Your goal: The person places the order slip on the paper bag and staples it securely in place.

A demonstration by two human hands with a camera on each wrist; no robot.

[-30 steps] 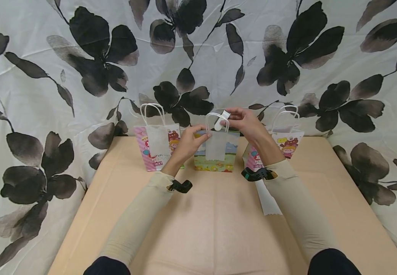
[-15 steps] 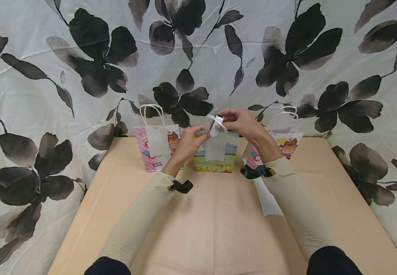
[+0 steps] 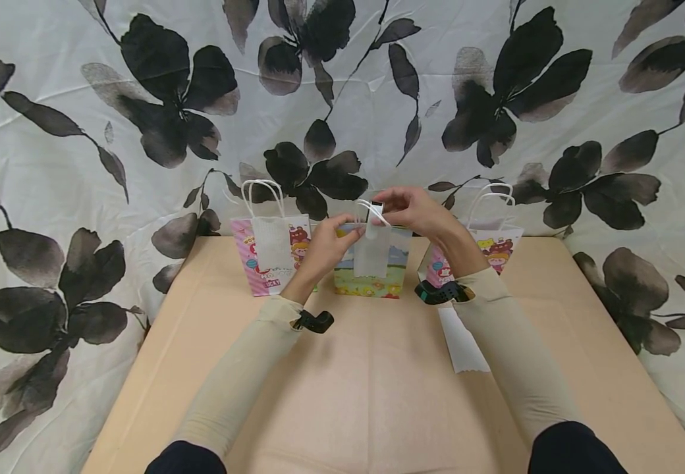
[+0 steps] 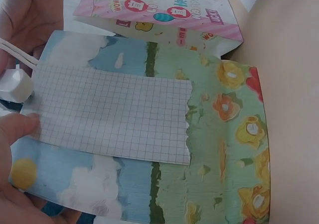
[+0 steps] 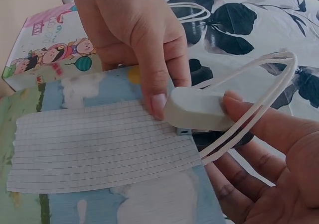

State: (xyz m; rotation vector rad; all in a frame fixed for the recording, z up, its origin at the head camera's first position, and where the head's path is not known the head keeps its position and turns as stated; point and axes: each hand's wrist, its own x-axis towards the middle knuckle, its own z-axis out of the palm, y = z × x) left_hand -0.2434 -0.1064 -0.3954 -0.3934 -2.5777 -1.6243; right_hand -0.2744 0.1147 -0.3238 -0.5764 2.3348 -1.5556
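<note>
A small paper bag [image 3: 372, 287] printed with sky, grass and flowers stands at the table's back middle. On its front lies a gridded paper strip [image 5: 99, 149] with one torn edge. My left hand [image 3: 329, 245] pinches the bag's top edge, thumb on the strip in the left wrist view. A small white stapler [image 5: 199, 108] with a dark base is in my right hand [image 3: 416, 210], thumb on its top and fingers below. It sits over the top edge of bag and strip, beside the white rope handles [image 5: 269, 84]. Its base is partly hidden.
A pink cartoon bag [image 3: 265, 284] with a white strip on its front stands left, and another pink bag [image 3: 499, 247] stands right, partly behind my right arm. A loose white paper piece [image 3: 464, 342] lies under the right forearm. A floral cloth [image 3: 378, 99] hangs behind.
My right hand has moved left and slightly down, bringing the stapler to the bag's top edge between the handles. My left hand has stayed in place.
</note>
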